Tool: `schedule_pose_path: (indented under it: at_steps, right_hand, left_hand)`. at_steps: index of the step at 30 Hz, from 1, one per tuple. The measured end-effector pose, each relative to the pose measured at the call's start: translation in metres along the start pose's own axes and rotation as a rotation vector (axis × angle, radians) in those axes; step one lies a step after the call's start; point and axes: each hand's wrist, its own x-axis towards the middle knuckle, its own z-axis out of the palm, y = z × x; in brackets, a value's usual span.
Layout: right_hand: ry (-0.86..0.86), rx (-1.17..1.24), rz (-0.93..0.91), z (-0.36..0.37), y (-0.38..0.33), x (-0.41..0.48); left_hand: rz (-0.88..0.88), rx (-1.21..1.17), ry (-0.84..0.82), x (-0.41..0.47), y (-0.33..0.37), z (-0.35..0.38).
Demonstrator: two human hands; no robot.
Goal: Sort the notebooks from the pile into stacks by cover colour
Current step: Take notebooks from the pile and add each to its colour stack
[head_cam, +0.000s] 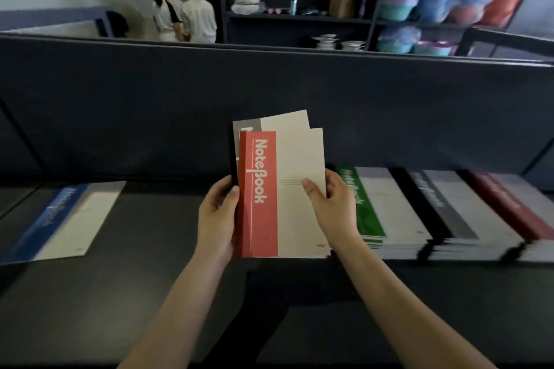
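Held bundle: a small fan of cream paper notebooks, upright between both hands above the dark matt table (180, 284).
Front copy: cream-covered notebook with a red band (261, 198) printed "NoteBook", facing the camera.
Behind it: a cream notebook with a grey band (247, 126), whose top edge shows; how many more sit behind cannot be told.
Left hand (216, 214): curled round the spine side of the bundle, thumb on the front, fingers hidden behind.
Right hand (333, 204): pinching the red-banded copy's right edge, thumb on the cover.
Sorted at left: a blue-banded notebook (58, 220) lies flat on the table, alone or on a thin stack.
Sorted at right: a green-banded stack (364, 210), a grey-banded stack (446, 210) and a dark red-banded stack (509, 204), side by side, each several copies deep.
Progress: probably well along, since four colour places exist and three are thick.
Left to do: the held copies are not yet placed; no other unsorted pile shows.
Likely destination: the red copy belongs on the dark red stack, with green and grey between it and the hands.
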Motion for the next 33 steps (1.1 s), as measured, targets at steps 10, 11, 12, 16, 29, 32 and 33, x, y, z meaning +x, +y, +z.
schedule_pose_path:
  at_steps: [10,11,12,16,29,32,33]
  right_hand:
    - [-0.207,0.056,-0.006,-0.146,0.025,-0.011]
    - [-0.24,0.084,0.015,-0.157,0.029,-0.013]
    - [-0.262,0.106,0.045,-0.168,0.033,-0.014]
    - [-0.228,0.046,0.154,-0.203,0.048,-0.021]
    - [0.272,-0.111,0.183,-0.326,0.088,-0.017]
    - [0.336,-0.171,0.218,-0.348,0.091,-0.007]
    - [0.375,-0.204,0.25,-0.355,0.093,-0.003]
  left_hand:
    - [-0.046,0.008,-0.087,-0.047,-0.035,0.119]
    - [-0.036,0.023,-0.1,-0.052,-0.039,0.127]
    - [-0.031,0.03,-0.113,-0.056,-0.042,0.135]
    - [-0.017,0.064,-0.162,-0.072,-0.056,0.16]
    - [0.009,0.208,-0.456,-0.076,-0.077,0.269]
    - [-0.029,0.289,-0.507,-0.077,-0.087,0.291]
    - [-0.024,0.332,-0.501,-0.075,-0.09,0.297]
